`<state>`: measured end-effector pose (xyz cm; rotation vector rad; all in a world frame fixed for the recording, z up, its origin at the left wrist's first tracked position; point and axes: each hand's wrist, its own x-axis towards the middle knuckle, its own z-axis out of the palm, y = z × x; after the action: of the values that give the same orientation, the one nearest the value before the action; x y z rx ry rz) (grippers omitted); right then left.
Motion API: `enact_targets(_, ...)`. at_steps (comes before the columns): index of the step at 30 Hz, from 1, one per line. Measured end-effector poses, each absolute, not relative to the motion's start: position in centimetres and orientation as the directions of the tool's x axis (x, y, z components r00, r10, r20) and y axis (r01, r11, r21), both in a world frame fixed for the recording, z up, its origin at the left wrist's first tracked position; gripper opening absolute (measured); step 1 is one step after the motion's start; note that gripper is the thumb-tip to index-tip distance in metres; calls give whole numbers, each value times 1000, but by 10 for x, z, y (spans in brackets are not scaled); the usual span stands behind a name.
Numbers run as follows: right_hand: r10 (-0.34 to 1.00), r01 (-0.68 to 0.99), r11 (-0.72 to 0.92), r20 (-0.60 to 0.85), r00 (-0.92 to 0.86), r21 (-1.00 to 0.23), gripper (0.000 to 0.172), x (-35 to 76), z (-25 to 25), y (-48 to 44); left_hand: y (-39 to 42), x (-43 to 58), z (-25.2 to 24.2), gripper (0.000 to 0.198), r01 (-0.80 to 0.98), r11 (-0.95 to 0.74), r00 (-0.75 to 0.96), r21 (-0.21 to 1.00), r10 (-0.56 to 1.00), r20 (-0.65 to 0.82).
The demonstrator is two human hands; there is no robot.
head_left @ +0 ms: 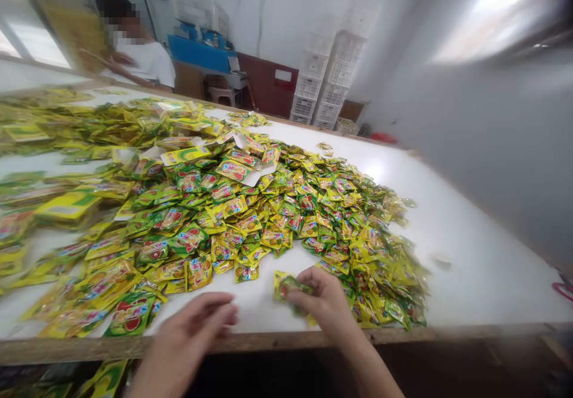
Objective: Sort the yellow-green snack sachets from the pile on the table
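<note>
My right hand (329,305) pinches a few small yellow and green candy sachets (285,284) between thumb and fingers, just above the white tabletop (255,314). How many it grips is hard to make out. To its left, my left hand (197,326) hovers near the front edge, slightly blurred, fingers loosely curved and apart from the thumb, with nothing visible in it. In front of both hands spreads a big heap of printed sachets (308,201). An opened display box (237,168) with sachets in it lies on the heap.
Flat yellow boxes (67,207) lie among sachets on the left. A wooden rim (268,341) borders the table's near side. Across the table, a person in a white shirt (147,61) is at the far left. Stacked white crates (335,76) stand by the wall.
</note>
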<state>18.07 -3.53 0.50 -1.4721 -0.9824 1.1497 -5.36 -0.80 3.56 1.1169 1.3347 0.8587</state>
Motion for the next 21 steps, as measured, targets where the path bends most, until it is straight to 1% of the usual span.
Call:
enact_targets(2, 954, -178, -167, -205, 221, -970, 35, 171, 8, -36, -2, -14, 32, 35, 59, 305, 301, 951, 902, -308)
enact_targets(3, 953, -272, -162, -222, 206, -948, 34, 168, 9, -38, -1, 2, 30, 32, 31, 303, 388, 952, 875, -291)
enact_targets(4, 952, -360, -172, -249, 179, -917, 32, 167, 10, -40, 0, 14, 29, 29, 13, 291, 439, 957, 858, -267)
enact_targets(7, 928, -577, -288, -371, 28, -764, 28, 168, 5, -44, 1, 27, 25, 25, -12, 292, 508, 956, 826, -246)
enact_targets(9, 912, -625, -353, -406, -63, -696, 27, 171, 0, -44, 1, 24, 24, 24, -8, 322, 529, 947, 805, -269)
enact_targets(10, 913, -615, -354, -404, -62, -705, 26, 171, -2, -43, 0, 22, 24, 25, -4, 345, 540, 939, 791, -288)
enact_targets(11, 919, -578, -338, -394, -31, -743, 25, 172, -3, -43, -1, 20, 22, 27, 2, 366, 545, 931, 780, -307)
enact_targets(12, 930, -506, -307, -368, 21, -806, 24, 172, -3, -43, -2, 19, 21, 28, 8, 377, 536, 926, 781, -322)
enact_targets(14, 959, -282, -228, -265, 103, -932, 19, 175, 0, -43, -5, 18, 15, 29, 20, 384, 508, 923, 792, -340)
enact_targets(15, 973, -165, -200, -216, 84, -966, 16, 179, 2, -44, -6, 17, 12, 29, 23, 384, 507, 923, 791, -342)
enact_targets(17, 983, 24, -177, -178, -45, -984, 10, 188, 9, -43, -7, 14, 6, 32, 65, 387, 569, 920, 743, -352)
enact_targets(18, 980, 100, -167, -176, -95, -981, 8, 193, 11, -41, -7, 12, 3, 35, 120, 369, 611, 922, 704, -362)
enact_targets(19, 979, 178, -152, -173, -110, -972, 7, 197, 13, -38, -5, 8, 1, 37, 191, 316, 635, 929, 682, -362)
enact_targets(21, 991, 365, -98, -126, -54, -926, 2, 204, 13, -26, 1, -3, -2, 40, 341, 123, 612, 932, 723, -320)
